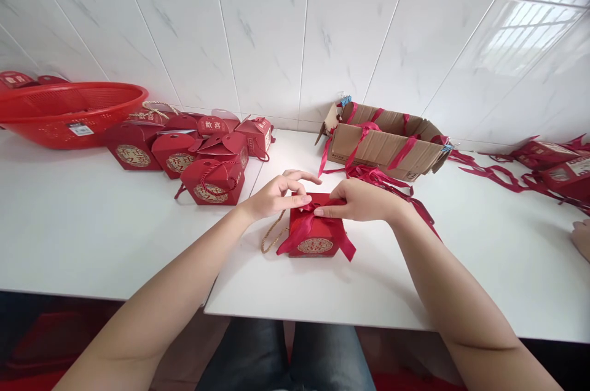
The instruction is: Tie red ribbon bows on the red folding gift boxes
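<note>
A small red gift box (314, 246) with a round gold pattern stands on the white table in front of me. A crimson ribbon (302, 233) is tied on its top, with two tails hanging down the front. My left hand (280, 195) touches the ribbon knot from the left, thumb stretched to it and the other fingers spread above. From the right, my right hand (358, 200) lies over the box top, its thumb at the knot and its other fingers curled behind the ribbon. A gold cord handle (271, 237) sticks out at the box's left side.
Several red boxes (209, 185) stand at the left, beside a red plastic basket (74, 126). Behind my right hand, a cardboard box (382, 148) has ribbons draped over it. More ribbon-tied boxes (569, 173) and another person's hand (581, 237) are at the far right.
</note>
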Demonstrator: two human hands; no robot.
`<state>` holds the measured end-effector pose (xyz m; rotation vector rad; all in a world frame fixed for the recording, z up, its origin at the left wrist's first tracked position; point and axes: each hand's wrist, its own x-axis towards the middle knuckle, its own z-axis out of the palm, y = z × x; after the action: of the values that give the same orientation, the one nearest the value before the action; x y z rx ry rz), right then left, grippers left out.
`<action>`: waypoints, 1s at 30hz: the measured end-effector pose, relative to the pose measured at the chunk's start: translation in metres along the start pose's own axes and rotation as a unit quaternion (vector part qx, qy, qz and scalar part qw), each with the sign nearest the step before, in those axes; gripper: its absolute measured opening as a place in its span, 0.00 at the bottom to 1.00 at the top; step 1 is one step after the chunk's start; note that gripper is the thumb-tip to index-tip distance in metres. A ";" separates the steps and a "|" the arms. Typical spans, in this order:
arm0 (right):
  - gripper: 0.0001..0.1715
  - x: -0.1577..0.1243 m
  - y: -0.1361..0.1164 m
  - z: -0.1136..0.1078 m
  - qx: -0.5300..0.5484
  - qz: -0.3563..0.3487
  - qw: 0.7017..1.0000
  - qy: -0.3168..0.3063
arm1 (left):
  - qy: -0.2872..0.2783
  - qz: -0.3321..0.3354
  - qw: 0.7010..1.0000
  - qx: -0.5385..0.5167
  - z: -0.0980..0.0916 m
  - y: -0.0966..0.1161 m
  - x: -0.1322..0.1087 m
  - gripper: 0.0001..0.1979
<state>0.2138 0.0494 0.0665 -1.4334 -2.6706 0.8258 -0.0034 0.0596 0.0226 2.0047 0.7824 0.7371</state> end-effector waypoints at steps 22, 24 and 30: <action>0.35 0.005 -0.001 0.004 -0.050 0.026 0.998 0.033 | -0.039 -0.057 0.996 -0.051 0.000 0.000 0.002 0.22; 0.36 0.006 -0.001 0.004 -0.046 0.022 0.998 0.034 | -0.042 -0.057 0.997 -0.044 0.000 0.001 0.002 0.21; 0.36 0.006 -0.001 0.003 -0.046 0.024 0.998 0.043 | -0.039 -0.059 0.997 -0.027 0.000 0.001 0.001 0.21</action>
<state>0.2089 0.0517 0.0632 -1.5198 -2.6542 0.6355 -0.0021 0.0601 0.0240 1.9089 0.8179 0.6021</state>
